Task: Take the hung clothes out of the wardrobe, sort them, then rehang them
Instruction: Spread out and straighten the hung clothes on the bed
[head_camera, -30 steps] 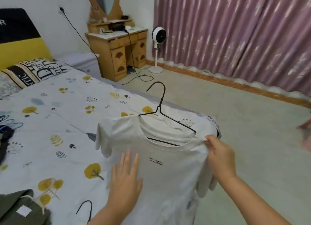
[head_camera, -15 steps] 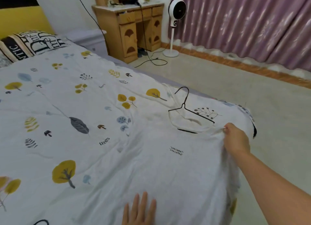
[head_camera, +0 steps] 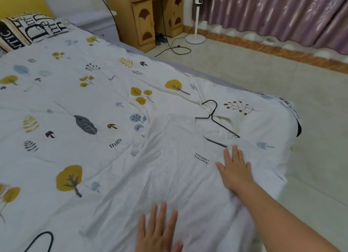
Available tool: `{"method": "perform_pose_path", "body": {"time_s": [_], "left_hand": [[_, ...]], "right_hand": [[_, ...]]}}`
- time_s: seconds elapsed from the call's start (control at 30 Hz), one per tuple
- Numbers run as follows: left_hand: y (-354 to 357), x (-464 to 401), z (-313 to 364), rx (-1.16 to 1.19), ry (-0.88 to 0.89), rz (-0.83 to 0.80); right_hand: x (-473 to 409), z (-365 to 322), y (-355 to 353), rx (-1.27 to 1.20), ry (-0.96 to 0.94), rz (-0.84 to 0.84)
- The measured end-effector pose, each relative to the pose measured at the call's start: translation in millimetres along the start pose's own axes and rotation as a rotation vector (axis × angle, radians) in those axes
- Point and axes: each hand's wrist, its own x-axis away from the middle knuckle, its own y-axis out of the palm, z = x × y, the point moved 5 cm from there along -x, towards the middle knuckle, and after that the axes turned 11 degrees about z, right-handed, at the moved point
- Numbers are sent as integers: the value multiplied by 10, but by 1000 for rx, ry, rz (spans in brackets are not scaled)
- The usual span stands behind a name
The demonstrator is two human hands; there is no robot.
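**White T-shirt laid flat on the bed, both hands pressing it**

A white T-shirt (head_camera: 169, 176) lies spread front-up on the bed (head_camera: 56, 104), near the bed's corner at about 3 o'clock of the view. A black wire hanger (head_camera: 214, 123) is still threaded through its neckline: the hook and shoulders show above the collar at roughly 1 o'clock from the shirt's small chest print, and the lower bar runs under the cloth.

The right hand (head_camera: 235, 170) rests palm-down on the shirt just beside the print, its fingers (head_camera: 234, 153) straight and released, the tips just short of the hanger's lower end. The left hand (head_camera: 158, 231) lies flat on the lower part of the shirt at 6 o'clock, fingers spread and released, holding nothing.

The bedspread is white with yellow trees, leaves and mushrooms. The hook of a second black hanger (head_camera: 40, 240) shows at 7 o'clock, on the bedspread and apart from the shirt. A lettered pillow (head_camera: 32, 29) sits at 11 o'clock. Beyond the bed, at 12 o'clock, stand a wooden desk (head_camera: 143, 16) and a white standing fan (head_camera: 196, 25), with mauve curtains (head_camera: 282, 12) at 1 to 2 o'clock
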Motion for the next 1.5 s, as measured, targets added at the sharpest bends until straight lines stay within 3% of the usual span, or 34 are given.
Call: {"method": "perform_pose_path", "body": {"time_s": [0.17, 0.3, 0.53, 0.8, 1.03, 1.33, 1.5], "left_hand": [[-282, -110, 64, -56, -67, -184], [-830, -150, 111, -96, -108, -437], [-2073, 290, -158, 44, -150, -390], [-3639, 1691, -841, 83, -187, -374], [-4721, 3542, -1805, 76, -281, -403], [-5226, 5477, -2625, 173, -557, -414], [-5361, 6265, -2720, 239, -721, -306]], "right_hand": [[377, -217, -499, -14, -23, -2], [1067, -478, -780, -24, -131, -75], [2440, -919, -1225, 6, -240, -321], [4084, -1699, -1784, 45, -258, -242], [5833, -2509, -1725, 96, -324, -268], [7369, -3565, -1650, 121, -454, -338], [7830, -3871, -1650, 100, -579, -299]]}}
